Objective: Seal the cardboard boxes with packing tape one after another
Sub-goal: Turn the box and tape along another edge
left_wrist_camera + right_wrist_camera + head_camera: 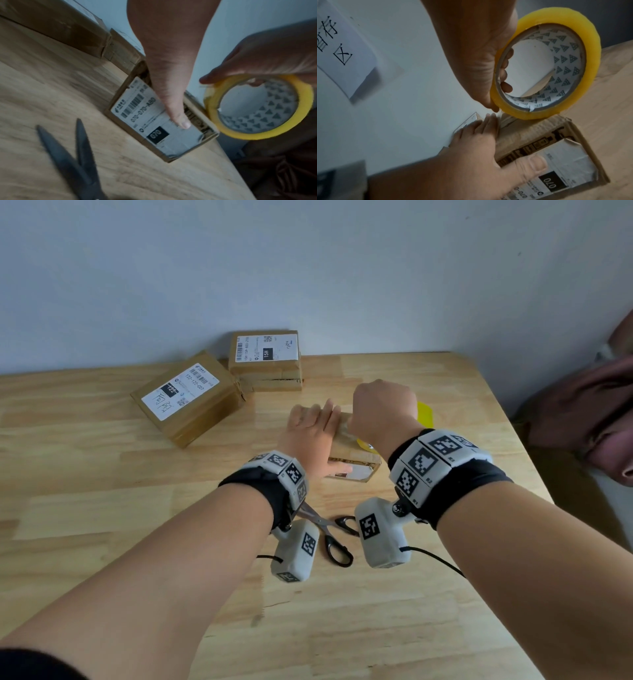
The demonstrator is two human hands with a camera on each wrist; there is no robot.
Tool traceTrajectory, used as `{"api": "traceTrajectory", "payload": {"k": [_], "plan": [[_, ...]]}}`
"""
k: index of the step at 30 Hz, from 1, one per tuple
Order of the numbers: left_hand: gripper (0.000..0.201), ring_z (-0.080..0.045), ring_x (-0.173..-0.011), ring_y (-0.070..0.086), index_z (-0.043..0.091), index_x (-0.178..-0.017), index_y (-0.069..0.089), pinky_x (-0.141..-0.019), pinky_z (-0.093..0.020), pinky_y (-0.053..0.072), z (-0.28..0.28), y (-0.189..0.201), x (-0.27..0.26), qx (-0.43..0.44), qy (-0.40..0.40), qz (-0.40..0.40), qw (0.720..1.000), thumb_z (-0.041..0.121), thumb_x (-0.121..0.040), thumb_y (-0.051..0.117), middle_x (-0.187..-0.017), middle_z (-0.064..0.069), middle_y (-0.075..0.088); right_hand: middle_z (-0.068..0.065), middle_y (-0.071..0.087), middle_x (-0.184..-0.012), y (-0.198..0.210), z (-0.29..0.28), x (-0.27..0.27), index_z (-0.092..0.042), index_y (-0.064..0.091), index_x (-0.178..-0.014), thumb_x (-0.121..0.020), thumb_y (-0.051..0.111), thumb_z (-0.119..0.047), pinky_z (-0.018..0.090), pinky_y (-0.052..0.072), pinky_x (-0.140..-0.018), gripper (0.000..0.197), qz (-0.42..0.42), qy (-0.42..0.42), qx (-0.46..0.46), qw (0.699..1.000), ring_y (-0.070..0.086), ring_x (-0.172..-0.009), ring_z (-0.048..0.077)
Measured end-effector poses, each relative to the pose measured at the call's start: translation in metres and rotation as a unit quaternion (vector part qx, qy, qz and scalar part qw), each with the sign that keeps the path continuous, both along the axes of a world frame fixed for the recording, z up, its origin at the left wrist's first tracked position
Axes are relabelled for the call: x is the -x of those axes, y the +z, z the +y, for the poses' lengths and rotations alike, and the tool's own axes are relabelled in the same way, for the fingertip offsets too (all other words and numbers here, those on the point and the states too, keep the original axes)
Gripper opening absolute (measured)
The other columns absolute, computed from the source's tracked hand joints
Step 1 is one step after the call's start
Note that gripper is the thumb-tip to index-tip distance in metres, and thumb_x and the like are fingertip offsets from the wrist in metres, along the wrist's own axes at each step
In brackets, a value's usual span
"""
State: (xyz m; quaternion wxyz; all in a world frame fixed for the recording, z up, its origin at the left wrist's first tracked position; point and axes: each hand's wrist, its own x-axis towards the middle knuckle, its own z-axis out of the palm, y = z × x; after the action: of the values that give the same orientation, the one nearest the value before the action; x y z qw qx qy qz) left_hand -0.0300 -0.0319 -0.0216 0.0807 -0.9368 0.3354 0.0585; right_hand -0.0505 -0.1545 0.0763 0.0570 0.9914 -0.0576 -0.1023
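Observation:
A small cardboard box (pixel 356 455) with a white "070" label (pixel 145 117) stands at mid-table. My left hand (pixel 313 424) lies on it: straight fingers (pixel 488 125) flat along its top, thumb (pixel 180 119) pressed on the labelled side. My right hand (pixel 383 409) grips a yellow tape roll (pixel 539 113), fingers through the core, held just above the box's far end. A short strip of tape (pixel 505 120) runs from the roll down to the box top beside my left fingertips. In the head view the yellow roll (pixel 424 412) is mostly hidden behind my right hand.
Two more labelled cardboard boxes (pixel 188 397) (pixel 265 359) sit at the back near the wall. Scissors (pixel 329 529) lie partly spread on the wooden table (pixel 137 508) under my wrists. The table's right edge (pixel 513 422) is close, with dark red cloth (pixel 582 405) beyond it.

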Motion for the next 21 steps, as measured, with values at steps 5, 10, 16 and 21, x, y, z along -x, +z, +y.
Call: {"api": "traceTrajectory", "payload": {"k": [5, 10, 16, 21], "plan": [[0.111, -0.028, -0.148, 0.003, 0.004, -0.151, 0.0, -0.118, -0.04, 0.0, 0.004, -0.011, -0.007, 0.037, -0.002, 0.045, 0.998, 0.076, -0.078, 0.043, -0.16, -0.013, -0.002, 0.0, 0.043, -0.063, 0.004, -0.018, -0.001, -0.013, 0.04, -0.062, -0.091, 0.051, -0.035, 0.023, 0.028, -0.046, 0.038, -0.015, -0.042, -0.097, 0.994, 0.042, -0.054, 0.017], [0.112, -0.026, -0.148, -0.002, 0.004, -0.151, -0.006, -0.118, -0.038, -0.004, 0.004, -0.006, -0.006, 0.028, -0.009, 0.047, 0.998, 0.075, -0.078, 0.043, -0.16, -0.011, -0.006, 0.0, 0.043, -0.059, 0.001, -0.035, 0.005, -0.011, 0.041, -0.059, -0.087, 0.056, -0.056, 0.024, 0.029, -0.045, 0.055, -0.028, -0.057, -0.181, 0.981, 0.044, -0.053, 0.017], [0.112, -0.024, -0.148, -0.004, 0.005, -0.15, -0.009, -0.118, -0.036, -0.005, 0.001, -0.001, -0.004, 0.018, 0.006, 0.061, 0.998, 0.074, -0.078, 0.043, -0.16, -0.009, -0.009, 0.002, 0.048, -0.063, 0.004, -0.053, 0.011, -0.01, 0.043, -0.062, -0.085, 0.049, -0.068, 0.024, 0.033, -0.045, 0.063, 0.009, -0.049, -0.08, 0.996, 0.046, -0.054, 0.015], [0.11, -0.022, -0.147, -0.009, 0.006, -0.15, -0.013, -0.119, -0.037, -0.005, -0.001, 0.002, -0.004, 0.004, 0.012, 0.078, 0.997, 0.073, -0.08, 0.04, -0.159, -0.008, -0.014, 0.002, 0.052, -0.062, -0.032, -0.075, 0.014, -0.008, 0.05, -0.063, -0.081, 0.045, -0.075, 0.025, 0.037, -0.046, 0.07, 0.071, -0.097, -0.09, 0.989, 0.051, -0.054, 0.015]]}}
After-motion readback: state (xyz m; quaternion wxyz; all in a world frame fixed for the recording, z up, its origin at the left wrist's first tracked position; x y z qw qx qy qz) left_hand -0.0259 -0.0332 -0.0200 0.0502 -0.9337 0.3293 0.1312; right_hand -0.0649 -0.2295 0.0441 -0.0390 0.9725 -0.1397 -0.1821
